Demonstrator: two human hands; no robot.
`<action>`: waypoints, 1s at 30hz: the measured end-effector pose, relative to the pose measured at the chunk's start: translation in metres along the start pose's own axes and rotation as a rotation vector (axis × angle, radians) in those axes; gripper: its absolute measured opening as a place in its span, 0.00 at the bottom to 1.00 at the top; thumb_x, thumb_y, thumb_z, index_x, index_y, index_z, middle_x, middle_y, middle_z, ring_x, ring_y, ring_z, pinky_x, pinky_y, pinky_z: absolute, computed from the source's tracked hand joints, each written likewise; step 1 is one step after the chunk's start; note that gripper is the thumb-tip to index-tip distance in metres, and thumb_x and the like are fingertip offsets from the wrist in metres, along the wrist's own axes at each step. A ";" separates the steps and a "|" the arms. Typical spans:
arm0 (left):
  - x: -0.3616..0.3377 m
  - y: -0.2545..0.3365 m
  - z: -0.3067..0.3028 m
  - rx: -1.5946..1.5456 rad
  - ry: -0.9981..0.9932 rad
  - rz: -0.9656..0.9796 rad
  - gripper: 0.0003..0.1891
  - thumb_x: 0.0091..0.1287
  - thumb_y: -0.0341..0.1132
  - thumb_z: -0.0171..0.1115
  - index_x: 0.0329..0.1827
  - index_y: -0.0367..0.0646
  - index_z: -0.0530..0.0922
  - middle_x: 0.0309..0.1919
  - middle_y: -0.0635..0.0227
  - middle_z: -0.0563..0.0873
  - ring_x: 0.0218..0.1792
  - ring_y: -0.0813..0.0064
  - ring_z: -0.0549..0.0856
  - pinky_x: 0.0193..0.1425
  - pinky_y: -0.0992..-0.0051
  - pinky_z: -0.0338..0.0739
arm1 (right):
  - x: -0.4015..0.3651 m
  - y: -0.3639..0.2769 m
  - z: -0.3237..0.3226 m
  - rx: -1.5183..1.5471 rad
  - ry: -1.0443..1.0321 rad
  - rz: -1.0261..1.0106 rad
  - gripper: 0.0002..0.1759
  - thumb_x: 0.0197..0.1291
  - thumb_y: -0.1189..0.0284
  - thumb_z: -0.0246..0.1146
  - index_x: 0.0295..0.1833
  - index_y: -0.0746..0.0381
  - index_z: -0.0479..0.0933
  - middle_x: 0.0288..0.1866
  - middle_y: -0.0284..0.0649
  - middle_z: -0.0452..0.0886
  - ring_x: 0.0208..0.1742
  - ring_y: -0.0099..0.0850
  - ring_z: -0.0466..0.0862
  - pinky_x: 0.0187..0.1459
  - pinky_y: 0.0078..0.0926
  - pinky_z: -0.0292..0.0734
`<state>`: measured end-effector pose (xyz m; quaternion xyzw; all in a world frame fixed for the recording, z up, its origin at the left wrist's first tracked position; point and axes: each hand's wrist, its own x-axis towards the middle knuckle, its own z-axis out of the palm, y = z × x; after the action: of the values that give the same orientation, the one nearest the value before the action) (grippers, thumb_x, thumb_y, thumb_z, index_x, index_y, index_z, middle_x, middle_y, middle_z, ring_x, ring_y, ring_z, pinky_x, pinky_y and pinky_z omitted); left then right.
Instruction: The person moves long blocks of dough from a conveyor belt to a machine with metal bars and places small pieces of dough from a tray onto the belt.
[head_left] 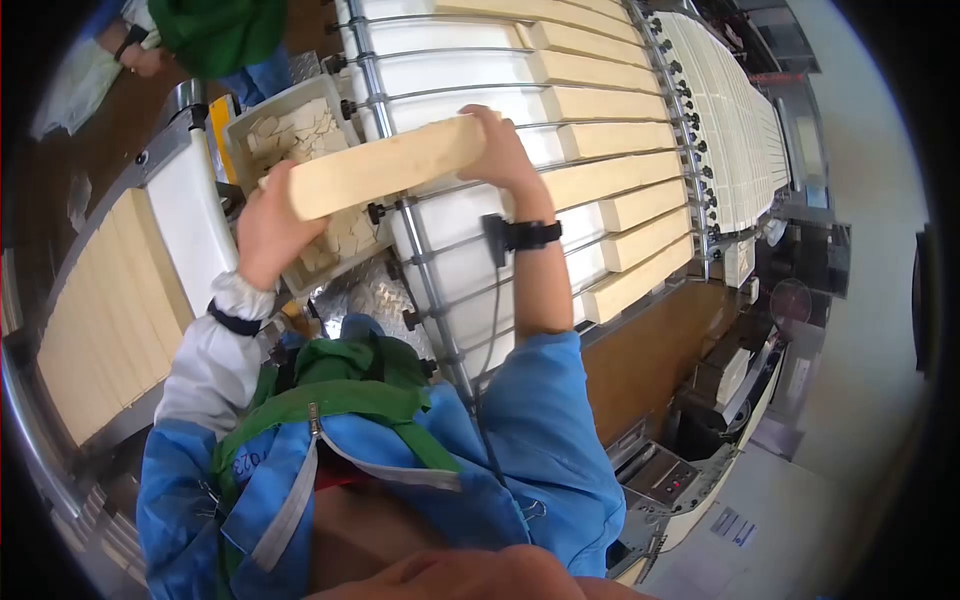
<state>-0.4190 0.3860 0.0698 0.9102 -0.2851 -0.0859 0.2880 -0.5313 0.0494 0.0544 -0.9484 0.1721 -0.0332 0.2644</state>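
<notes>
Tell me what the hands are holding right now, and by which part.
One long pale bar, held by its two ends: the left hand grips one end, the right hand the other. It is lifted above the conveyor.

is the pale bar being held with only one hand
No, the left hand and the right hand each grip one end of the pale bar.
</notes>
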 end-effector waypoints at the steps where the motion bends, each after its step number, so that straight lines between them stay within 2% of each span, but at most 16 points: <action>1: 0.008 0.019 0.007 0.028 -0.028 0.008 0.38 0.51 0.47 0.77 0.65 0.48 0.72 0.44 0.51 0.88 0.47 0.47 0.86 0.52 0.57 0.82 | -0.002 0.022 -0.011 0.153 -0.058 0.110 0.55 0.31 0.69 0.80 0.72 0.48 0.66 0.53 0.59 0.79 0.58 0.54 0.80 0.58 0.44 0.79; 3: 0.020 0.052 0.020 0.081 -0.080 0.020 0.39 0.51 0.51 0.77 0.66 0.49 0.72 0.41 0.52 0.89 0.46 0.48 0.87 0.51 0.58 0.82 | -0.006 0.057 -0.030 0.458 -0.177 0.322 0.58 0.35 0.67 0.80 0.77 0.52 0.61 0.61 0.60 0.79 0.63 0.49 0.79 0.64 0.41 0.75; 4: 0.027 0.064 0.027 0.107 -0.115 0.055 0.43 0.52 0.55 0.76 0.70 0.48 0.70 0.40 0.51 0.89 0.45 0.48 0.87 0.50 0.58 0.83 | -0.006 0.066 -0.037 0.371 -0.205 0.425 0.62 0.42 0.60 0.78 0.81 0.62 0.52 0.65 0.63 0.76 0.69 0.46 0.75 0.65 0.40 0.74; 7: 0.041 0.088 0.056 -0.072 -0.153 0.099 0.46 0.54 0.53 0.76 0.74 0.45 0.67 0.43 0.45 0.88 0.43 0.45 0.87 0.49 0.57 0.82 | -0.008 0.085 -0.027 0.302 0.124 0.537 0.64 0.46 0.49 0.77 0.80 0.70 0.52 0.65 0.68 0.74 0.65 0.55 0.77 0.67 0.44 0.70; 8: 0.047 0.099 0.068 -0.089 -0.200 0.041 0.43 0.60 0.52 0.73 0.75 0.42 0.65 0.41 0.46 0.88 0.37 0.52 0.88 0.45 0.62 0.83 | -0.008 0.091 -0.019 -0.191 0.222 0.470 0.59 0.52 0.44 0.73 0.77 0.71 0.58 0.66 0.67 0.73 0.67 0.58 0.72 0.70 0.51 0.63; 10: 0.064 0.092 0.118 -0.356 -0.188 -0.021 0.40 0.61 0.48 0.72 0.74 0.42 0.66 0.38 0.48 0.89 0.39 0.53 0.89 0.46 0.61 0.83 | -0.017 0.078 -0.005 -0.275 0.385 0.194 0.52 0.55 0.46 0.71 0.74 0.71 0.63 0.67 0.66 0.72 0.69 0.60 0.70 0.71 0.56 0.60; 11: 0.068 0.087 0.133 -0.487 -0.177 -0.057 0.39 0.62 0.47 0.71 0.73 0.42 0.66 0.37 0.49 0.89 0.40 0.53 0.90 0.46 0.61 0.83 | -0.021 0.066 0.004 -0.309 0.464 0.052 0.49 0.56 0.47 0.71 0.73 0.70 0.65 0.67 0.66 0.72 0.69 0.60 0.68 0.71 0.58 0.58; 12: 0.067 0.087 0.137 -0.458 -0.143 -0.077 0.37 0.62 0.45 0.70 0.72 0.42 0.67 0.35 0.50 0.89 0.38 0.54 0.90 0.45 0.61 0.83 | -0.026 0.053 0.015 -0.193 0.441 -0.030 0.41 0.60 0.50 0.68 0.69 0.69 0.70 0.66 0.63 0.73 0.71 0.59 0.67 0.71 0.59 0.58; 14: 0.064 0.090 0.141 -0.404 -0.073 -0.114 0.33 0.63 0.41 0.69 0.70 0.42 0.69 0.32 0.51 0.88 0.36 0.56 0.89 0.43 0.61 0.82 | -0.031 0.037 0.045 -0.044 0.380 -0.141 0.39 0.61 0.51 0.68 0.68 0.67 0.71 0.67 0.61 0.72 0.71 0.59 0.66 0.71 0.60 0.57; 15: 0.064 0.086 0.142 -0.443 -0.088 -0.105 0.33 0.64 0.41 0.69 0.70 0.42 0.69 0.30 0.55 0.88 0.33 0.61 0.88 0.40 0.64 0.81 | -0.033 0.027 0.056 0.026 0.351 -0.198 0.38 0.62 0.51 0.67 0.68 0.66 0.72 0.68 0.60 0.72 0.72 0.58 0.66 0.71 0.61 0.56; 17: 0.062 0.074 0.144 -0.528 -0.115 -0.086 0.32 0.66 0.40 0.69 0.72 0.41 0.67 0.26 0.61 0.87 0.26 0.72 0.86 0.33 0.70 0.79 | -0.042 0.008 0.071 -0.018 0.359 -0.178 0.37 0.63 0.52 0.66 0.70 0.65 0.71 0.72 0.59 0.68 0.75 0.58 0.62 0.73 0.66 0.50; 22: 0.053 0.079 0.123 -0.476 -0.056 -0.152 0.21 0.65 0.31 0.66 0.60 0.40 0.71 0.25 0.58 0.86 0.28 0.64 0.87 0.36 0.67 0.80 | -0.049 -0.003 0.092 -0.225 0.392 -0.042 0.41 0.64 0.51 0.63 0.75 0.64 0.65 0.78 0.60 0.61 0.81 0.58 0.54 0.76 0.70 0.40; 24: 0.037 0.081 0.097 -0.644 0.063 -0.201 0.24 0.63 0.30 0.65 0.61 0.39 0.69 0.29 0.57 0.86 0.31 0.63 0.87 0.39 0.66 0.80 | -0.051 -0.008 0.092 -0.263 0.379 0.033 0.43 0.64 0.50 0.62 0.76 0.65 0.63 0.79 0.63 0.57 0.82 0.61 0.51 0.77 0.70 0.38; 26: 0.019 0.059 0.070 -0.758 0.226 -0.187 0.26 0.63 0.29 0.66 0.64 0.39 0.68 0.34 0.59 0.85 0.35 0.66 0.86 0.41 0.67 0.80 | -0.048 -0.024 0.091 -0.347 0.371 0.076 0.43 0.64 0.52 0.62 0.76 0.67 0.63 0.79 0.66 0.56 0.81 0.64 0.51 0.76 0.70 0.39; 28: -0.011 0.028 0.050 -0.817 0.395 -0.119 0.28 0.65 0.29 0.68 0.67 0.41 0.66 0.42 0.62 0.83 0.38 0.74 0.83 0.44 0.72 0.80 | -0.046 -0.059 0.090 -0.251 0.420 -0.044 0.39 0.62 0.57 0.64 0.74 0.67 0.65 0.76 0.67 0.59 0.78 0.65 0.54 0.76 0.68 0.44; 30: -0.056 -0.011 0.023 -0.791 0.402 -0.164 0.30 0.65 0.27 0.69 0.68 0.42 0.66 0.43 0.66 0.78 0.39 0.77 0.80 0.45 0.75 0.79 | -0.038 -0.109 0.098 -0.121 0.436 -0.209 0.34 0.61 0.62 0.66 0.69 0.67 0.70 0.72 0.65 0.63 0.75 0.64 0.60 0.74 0.64 0.51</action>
<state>-0.4676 0.4138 0.0442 0.7484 -0.0957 -0.0325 0.6555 -0.5187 0.1976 0.0272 -0.9455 0.1277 -0.2538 0.1590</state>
